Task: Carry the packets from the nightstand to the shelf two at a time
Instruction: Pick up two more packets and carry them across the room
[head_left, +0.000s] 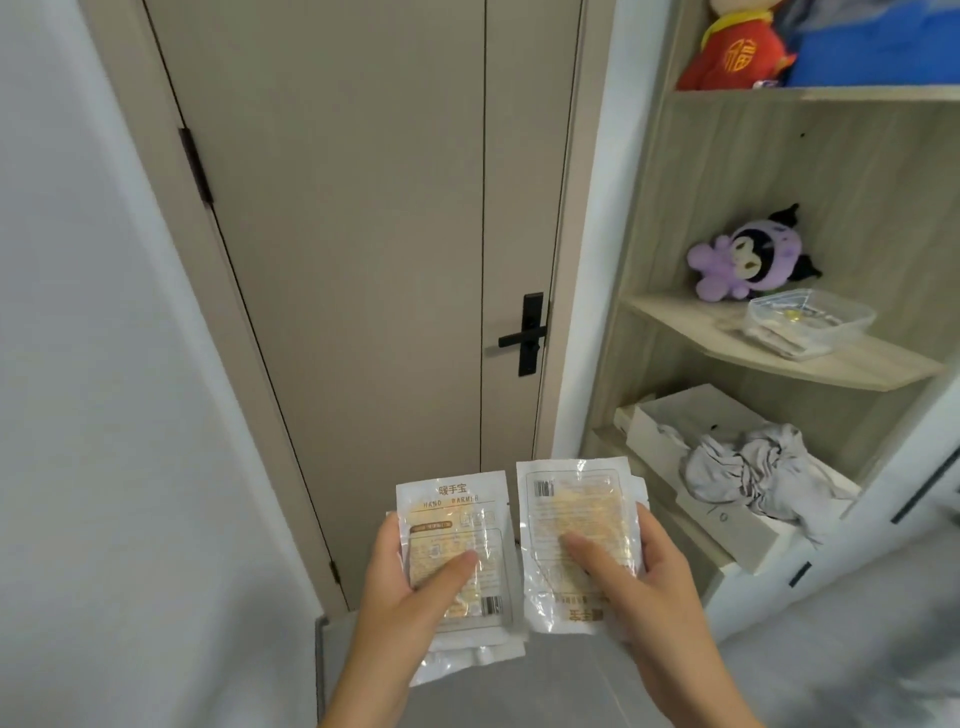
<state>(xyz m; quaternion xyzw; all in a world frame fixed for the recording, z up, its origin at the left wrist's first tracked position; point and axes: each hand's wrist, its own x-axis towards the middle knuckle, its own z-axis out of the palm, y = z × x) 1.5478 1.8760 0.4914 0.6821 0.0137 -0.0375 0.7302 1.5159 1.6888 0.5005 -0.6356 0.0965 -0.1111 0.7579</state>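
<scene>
Both hands are raised at six o'clock, each loaded: the left hand (410, 587) is curled round a hand-warmer packet (454, 545), thumb pressed flat on its face, and the right hand (639, 582) is wrapped round a second packet (574, 540) the same way, printed back upward. More white edges are seen fanned under the left packet and behind the right one, so more than one sachet may be held per hand, though the count cannot be settled from this angle. The carrying step is judged to be in hand, with the packets off the nightstand, which is not seen, and not yet set down. A shelf (810, 358) is offered at three o'clock, already holding a purple plush toy (748, 260) and a clear plastic tub (810, 322); a closed door (363, 260) fills twelve o'clock. A turn to the right and a reach onto bare board beside the tub are called for next.
</scene>
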